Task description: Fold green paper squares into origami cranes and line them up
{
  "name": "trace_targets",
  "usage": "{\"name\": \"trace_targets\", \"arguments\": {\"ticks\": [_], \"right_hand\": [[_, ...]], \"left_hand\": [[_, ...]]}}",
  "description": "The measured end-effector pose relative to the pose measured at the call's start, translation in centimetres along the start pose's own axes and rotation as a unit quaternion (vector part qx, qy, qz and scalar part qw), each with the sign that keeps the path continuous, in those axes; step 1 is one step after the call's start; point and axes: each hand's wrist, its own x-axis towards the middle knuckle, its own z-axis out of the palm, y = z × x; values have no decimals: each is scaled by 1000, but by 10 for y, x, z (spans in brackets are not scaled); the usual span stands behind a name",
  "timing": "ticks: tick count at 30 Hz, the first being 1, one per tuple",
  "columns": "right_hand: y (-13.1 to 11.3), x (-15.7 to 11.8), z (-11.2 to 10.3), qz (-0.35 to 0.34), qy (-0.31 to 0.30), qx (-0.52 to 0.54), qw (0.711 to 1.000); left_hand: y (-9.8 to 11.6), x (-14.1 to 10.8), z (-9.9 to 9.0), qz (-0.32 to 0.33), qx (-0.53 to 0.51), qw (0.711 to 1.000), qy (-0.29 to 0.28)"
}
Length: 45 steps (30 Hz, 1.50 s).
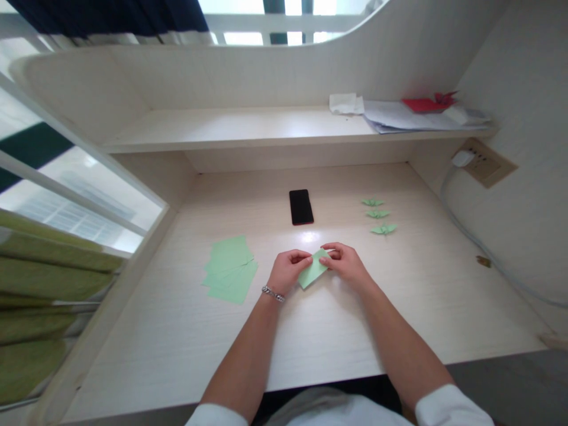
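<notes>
Between my two hands is a small folded piece of green paper (313,271), held just above or on the desk. My left hand (289,270), with a chain bracelet at its wrist, pinches the paper's upper left edge. The fingers of my right hand (345,262) pinch its upper right edge. Several green sheets (231,269) lie fanned out on the desk to the left. On the right, three small folded green paper shapes (377,214) stand in a column, one behind another.
A black phone (301,207) lies beyond my hands. The raised shelf (239,127) along the back holds white papers (399,116) and a red folded paper (421,105). A white cable (470,234) runs from the wall socket (490,165) down the right side.
</notes>
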Motion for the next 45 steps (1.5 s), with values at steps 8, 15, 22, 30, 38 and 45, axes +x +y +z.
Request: {"name": "trace_targets", "arguments": {"ticks": [8,15,22,30,38,45], "right_hand": [[1,0,-2,38,-31,2,999],[-5,-5,-4,32,-49,51,997],[-8,-8,-9,42,-75,92,992],[-11,-9,-5,38,-75,61,995],[-2,-6,2,20,-90,21,996],[0,-4,-1,16,-75,21,997]], "left_hand": [[-1,-1,-5,-12,-20,999,-42],[6,-4,-5,-10,-62,998,-25],[11,-6,-6,-18,-90,995,-36],[11,-6,-5,28,14,999,-35],[8,-5,-4,29,-1,998,-56],[9,-5,-3,35,-11,998,-46]]}}
